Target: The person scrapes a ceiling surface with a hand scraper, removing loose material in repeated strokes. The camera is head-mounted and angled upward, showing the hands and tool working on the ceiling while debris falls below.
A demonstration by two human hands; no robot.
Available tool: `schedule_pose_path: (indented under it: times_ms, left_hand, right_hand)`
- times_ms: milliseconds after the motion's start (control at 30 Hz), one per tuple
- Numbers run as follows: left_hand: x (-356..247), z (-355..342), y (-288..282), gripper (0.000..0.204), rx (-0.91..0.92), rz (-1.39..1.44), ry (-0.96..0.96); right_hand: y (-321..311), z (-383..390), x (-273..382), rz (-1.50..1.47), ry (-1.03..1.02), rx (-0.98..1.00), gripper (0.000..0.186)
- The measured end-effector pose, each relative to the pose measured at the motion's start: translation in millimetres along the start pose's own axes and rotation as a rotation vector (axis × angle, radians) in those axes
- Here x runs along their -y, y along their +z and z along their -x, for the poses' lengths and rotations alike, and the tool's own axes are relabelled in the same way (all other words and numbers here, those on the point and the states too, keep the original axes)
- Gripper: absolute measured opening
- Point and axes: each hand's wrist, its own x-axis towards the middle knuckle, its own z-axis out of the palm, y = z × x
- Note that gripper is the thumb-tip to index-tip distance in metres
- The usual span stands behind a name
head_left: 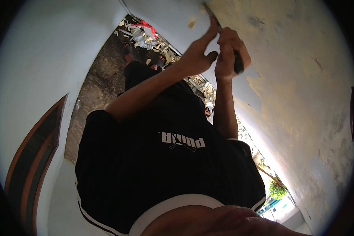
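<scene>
Nearest is the black shirt, soft cloth with a white neckband. Beyond it, the right hand is clamped around the dark, rounded handle of a bladed tool, raised in front of the patchy wall. The left hand is beside it, thumb spread, one long finger laid along the blade; its other fingers are hidden, and I cannot tell how hard it presses.

The tool looks light, its blade thin, stiff and tapering, probably metal and smooth enough to slip under a fingertip. The thick handle seems the sound place to hold, with fingers on the flat rather than the edge.

The wall is hard and matte, its pale coating broken by ragged, map-like ochre areas and grey smudges. Along its foot, brittle-looking flakes and shards litter the edge of the brown, swirl-marked floor, thickening toward the far corner around a crumpled red scrap. The person's feet are just beside them. By the floor's left edge is a see-through bottle.
</scene>
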Motion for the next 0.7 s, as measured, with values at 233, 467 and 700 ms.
schedule_pose_path:
  times_ms: [233,467,700]
  left_hand:
    - [-30.9,9.6,5.5,0.093,0.052,0.003,0.243]
    - [-27.7,9.9,1.3,0.091,-0.002,-0.094,0.283]
    - [-44.2,0.6,-14.3,0.095,0.067,-0.008,0.171]
  right_hand:
    - [3.0,-5.8,41.4,0.113,-0.142,0.056,0.013]
    - [6.8,-9.4,42.8,0.158,-0.120,0.016,0.007]
    - [26.9,-11.1,26.6,0.021,-0.227,-0.103,0.022]
